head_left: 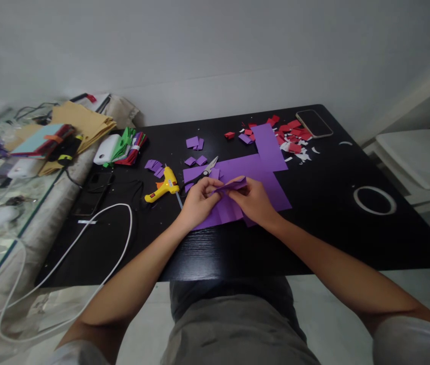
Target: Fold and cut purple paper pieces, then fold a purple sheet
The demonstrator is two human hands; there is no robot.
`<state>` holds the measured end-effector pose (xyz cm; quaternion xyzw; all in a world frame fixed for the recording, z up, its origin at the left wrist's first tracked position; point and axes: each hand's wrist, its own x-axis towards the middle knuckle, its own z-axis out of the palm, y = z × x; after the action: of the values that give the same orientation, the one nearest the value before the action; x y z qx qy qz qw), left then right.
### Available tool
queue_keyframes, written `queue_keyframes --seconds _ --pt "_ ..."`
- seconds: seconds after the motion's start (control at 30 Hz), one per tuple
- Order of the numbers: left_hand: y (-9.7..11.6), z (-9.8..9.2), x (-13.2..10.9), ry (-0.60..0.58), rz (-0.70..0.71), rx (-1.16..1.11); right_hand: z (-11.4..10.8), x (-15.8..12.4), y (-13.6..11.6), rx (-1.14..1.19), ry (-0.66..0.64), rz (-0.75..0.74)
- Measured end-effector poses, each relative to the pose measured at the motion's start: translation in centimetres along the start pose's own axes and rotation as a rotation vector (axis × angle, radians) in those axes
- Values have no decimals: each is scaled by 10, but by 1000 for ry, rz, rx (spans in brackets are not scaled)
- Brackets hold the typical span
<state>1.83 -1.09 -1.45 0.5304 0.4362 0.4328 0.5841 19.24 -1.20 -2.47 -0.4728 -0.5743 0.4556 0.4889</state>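
Between my two hands is a folded piece of purple paper [233, 186], raised a little above the black table. My left hand [202, 198] pinches its left end, and my right hand [253, 198] grips the right end with thumb and fingers. Larger purple sheets [275, 190] lie flat beneath my hands. Just beyond my left hand is a pair of scissors [207, 170], blades pointing away and partly apart, their handles partly hidden. A yellow glue gun [164, 185] rests to the left of that hand, with a glue stick at its back end.
Small purple paper pieces [192, 142] lie toward the back. Red and white scraps [294, 134] and a phone [314, 123] sit at the back right, a white tape ring [375, 200] at right. A white cable [129, 223] loops over the left edge. A white chair [420, 157] stands right.
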Motion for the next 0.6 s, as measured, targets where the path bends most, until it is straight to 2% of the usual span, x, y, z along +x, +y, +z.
queue_keyframes --seconds 0.6 --pt "-2 0 0 22 67 26 -2 0 -3 0 0 7"
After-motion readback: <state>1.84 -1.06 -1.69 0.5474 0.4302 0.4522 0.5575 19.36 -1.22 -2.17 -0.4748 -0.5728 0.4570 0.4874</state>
